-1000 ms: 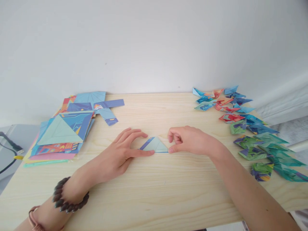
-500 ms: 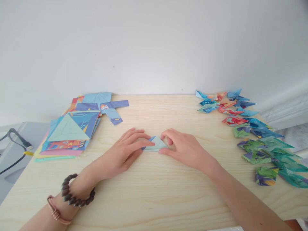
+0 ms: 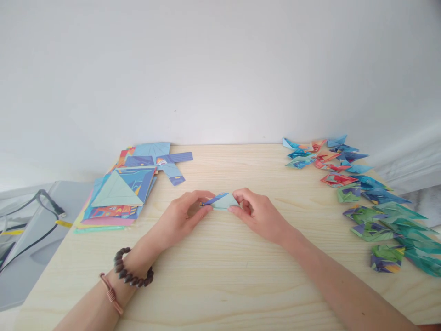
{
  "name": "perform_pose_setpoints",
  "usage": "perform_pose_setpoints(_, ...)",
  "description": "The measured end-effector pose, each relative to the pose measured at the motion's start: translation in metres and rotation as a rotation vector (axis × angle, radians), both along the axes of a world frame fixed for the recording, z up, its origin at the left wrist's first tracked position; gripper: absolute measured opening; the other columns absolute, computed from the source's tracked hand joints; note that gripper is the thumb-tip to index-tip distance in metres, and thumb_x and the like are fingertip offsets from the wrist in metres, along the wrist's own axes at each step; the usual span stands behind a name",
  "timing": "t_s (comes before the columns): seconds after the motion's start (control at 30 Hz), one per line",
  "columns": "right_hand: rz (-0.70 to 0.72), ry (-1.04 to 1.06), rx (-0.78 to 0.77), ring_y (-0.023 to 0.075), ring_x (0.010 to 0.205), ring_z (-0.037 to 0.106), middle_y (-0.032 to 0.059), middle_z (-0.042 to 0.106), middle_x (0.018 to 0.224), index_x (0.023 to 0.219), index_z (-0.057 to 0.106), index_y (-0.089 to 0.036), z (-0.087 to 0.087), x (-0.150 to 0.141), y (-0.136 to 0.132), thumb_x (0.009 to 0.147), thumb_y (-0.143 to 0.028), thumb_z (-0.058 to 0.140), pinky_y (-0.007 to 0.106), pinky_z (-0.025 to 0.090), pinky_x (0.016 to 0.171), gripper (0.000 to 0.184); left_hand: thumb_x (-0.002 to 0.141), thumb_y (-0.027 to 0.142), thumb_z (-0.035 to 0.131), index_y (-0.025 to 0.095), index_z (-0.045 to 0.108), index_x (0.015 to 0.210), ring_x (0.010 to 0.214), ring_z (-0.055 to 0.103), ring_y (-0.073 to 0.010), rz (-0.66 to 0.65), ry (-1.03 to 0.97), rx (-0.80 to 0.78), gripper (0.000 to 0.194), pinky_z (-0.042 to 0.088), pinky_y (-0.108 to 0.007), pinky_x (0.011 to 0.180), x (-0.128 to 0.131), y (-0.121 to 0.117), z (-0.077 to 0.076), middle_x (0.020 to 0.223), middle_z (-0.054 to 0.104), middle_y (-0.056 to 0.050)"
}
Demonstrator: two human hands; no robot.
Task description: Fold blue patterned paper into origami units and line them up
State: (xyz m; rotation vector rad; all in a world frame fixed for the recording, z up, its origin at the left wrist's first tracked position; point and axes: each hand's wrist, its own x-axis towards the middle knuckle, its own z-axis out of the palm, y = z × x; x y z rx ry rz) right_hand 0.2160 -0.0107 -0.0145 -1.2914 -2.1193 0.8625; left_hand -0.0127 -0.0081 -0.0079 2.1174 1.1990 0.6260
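A small folded piece of paper (image 3: 224, 201), pale green with a blue patterned strip, is between my two hands near the middle of the table. My left hand (image 3: 184, 211) pinches its left end between thumb and fingers. At the right end, my right hand (image 3: 257, 211) grips the paper with the thumb in front and the fingers curled behind. The fingertips cover both ends of the paper.
On the left of the wooden table (image 3: 220, 276) lies a stack of coloured paper sheets (image 3: 119, 193), with cut pieces (image 3: 174, 170) behind it. Several folded paper shapes (image 3: 372, 220) line the right side. A black cable (image 3: 51, 204) hangs beyond the left edge.
My left hand has gone from outstretched fingers over the paper to a pinch on its left end. More of the blue strip now shows. The view has shifted slightly.
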Motion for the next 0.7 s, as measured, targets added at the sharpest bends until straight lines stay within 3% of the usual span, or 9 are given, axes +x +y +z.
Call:
perform_pose_setpoints(0.1, -0.011, 0.061, -0.031, 0.0084, 0.057, 0.044, -0.0041, 0.051, 0.069, 0.099, 0.048, -0.021, -0.0018, 0.0009, -0.0014, 0.086, -0.033, 0.051, 0.022, 0.035, 0.057, 0.017, 0.088, 0.032, 0.051, 0.022, 0.050, 0.107, 0.087, 0.058, -0.0140, 0.049, -0.073, -0.033, 0.021, 0.047, -0.023, 0.070, -0.0009, -0.0006, -0.0009, 0.096, 0.062, -0.002)
perform_pose_setpoints(0.27, -0.009, 0.072, 0.005, 0.0080, 0.055, 0.045, -0.0042, 0.049, 0.063, 0.091, 0.048, -0.019, -0.0025, 0.0015, -0.0022, 0.087, -0.035, 0.048, 0.022, 0.034, 0.056, 0.016, 0.081, 0.030, 0.062, 0.018, 0.048, 0.094, 0.084, 0.060, -0.0138, 0.147, -0.181, -0.002, 0.022, 0.047, -0.027, 0.078, -0.0034, 0.0034, -0.0043, 0.086, 0.061, -0.002)
perform_pose_setpoints(0.37, -0.014, 0.065, 0.034, 0.0079, 0.055, 0.045, -0.0039, 0.050, 0.063, 0.092, 0.049, -0.019, -0.0023, 0.0025, -0.0013, 0.088, -0.034, 0.047, 0.021, 0.034, 0.056, 0.015, 0.083, 0.029, 0.060, 0.017, 0.050, 0.092, 0.088, 0.061, -0.0149, 0.161, -0.226, -0.021, 0.018, 0.049, -0.027, 0.077, -0.0042, 0.0038, -0.0044, 0.089, 0.063, -0.003)
perform_pose_setpoints(0.57, 0.039, 0.055, 0.014, 0.0087, 0.057, 0.047, -0.0029, 0.052, 0.066, 0.099, 0.050, -0.019, -0.0036, 0.0033, -0.0029, 0.088, -0.033, 0.046, 0.022, 0.036, 0.057, 0.018, 0.082, 0.032, 0.059, 0.016, 0.056, 0.090, 0.087, 0.062, -0.0172, 0.187, -0.213, -0.057, 0.018, 0.051, -0.021, 0.059, -0.0041, 0.0009, -0.0044, 0.098, 0.063, -0.008)
perform_pose_setpoints(0.7, 0.105, 0.078, 0.021, 0.0090, 0.061, 0.050, -0.0014, 0.054, 0.071, 0.105, 0.053, -0.019, -0.0019, 0.0024, -0.0044, 0.089, -0.031, 0.045, 0.022, 0.038, 0.060, 0.021, 0.083, 0.029, 0.059, 0.017, 0.053, 0.092, 0.087, 0.063, -0.0162, 0.172, -0.260, -0.068, 0.017, 0.054, -0.022, 0.064, -0.0040, 0.0008, -0.0039, 0.101, 0.063, -0.007)
